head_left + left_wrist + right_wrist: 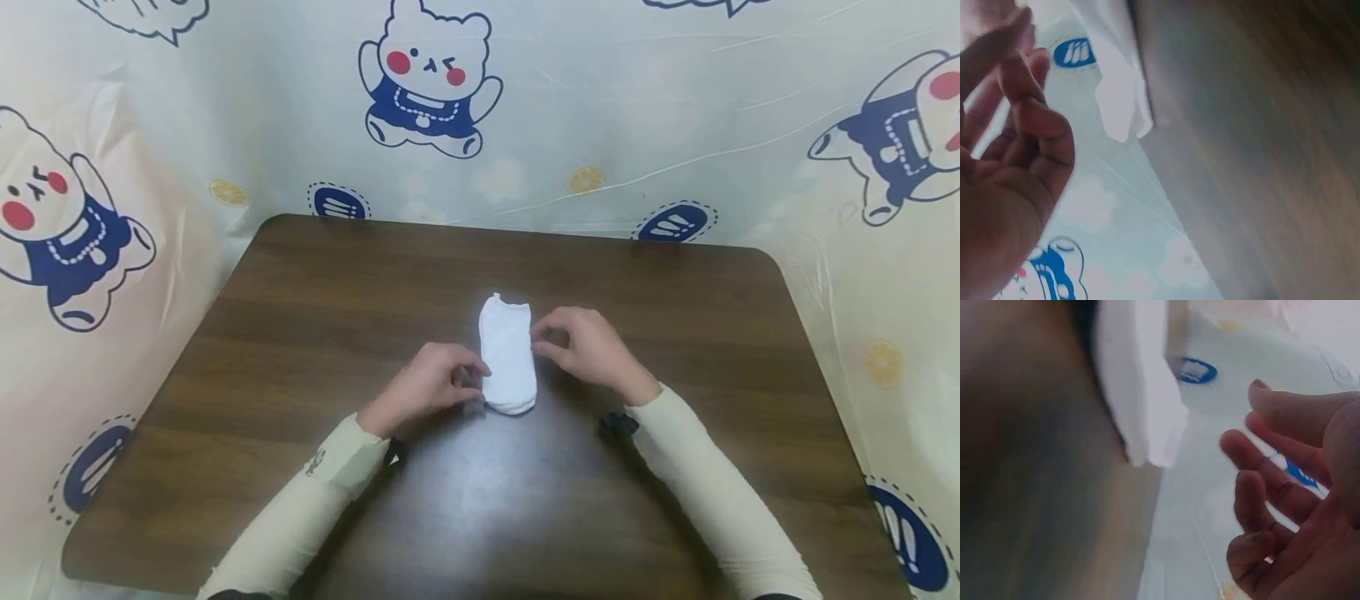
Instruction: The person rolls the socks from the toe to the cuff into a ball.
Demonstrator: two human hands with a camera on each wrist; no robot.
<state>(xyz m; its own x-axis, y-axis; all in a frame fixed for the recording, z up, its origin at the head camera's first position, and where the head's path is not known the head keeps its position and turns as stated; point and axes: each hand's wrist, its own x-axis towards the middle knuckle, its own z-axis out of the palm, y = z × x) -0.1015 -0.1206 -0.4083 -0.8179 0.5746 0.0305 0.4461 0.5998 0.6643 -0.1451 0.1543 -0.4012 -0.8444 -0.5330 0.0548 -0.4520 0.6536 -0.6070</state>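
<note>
White socks lie on the brown table in your head view, between your left hand and right hand — fingers loosely bent close to either edge. Your left wrist view shows relaxed, curved fingers near them; your right wrist view, fingers slightly spread.

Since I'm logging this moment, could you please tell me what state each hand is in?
Left hand: open, fingers loosely bent beside the white cloth, holding nothing.
Right hand: open, fingers loosely bent on the cloth's other side, holding nothing.
</note>
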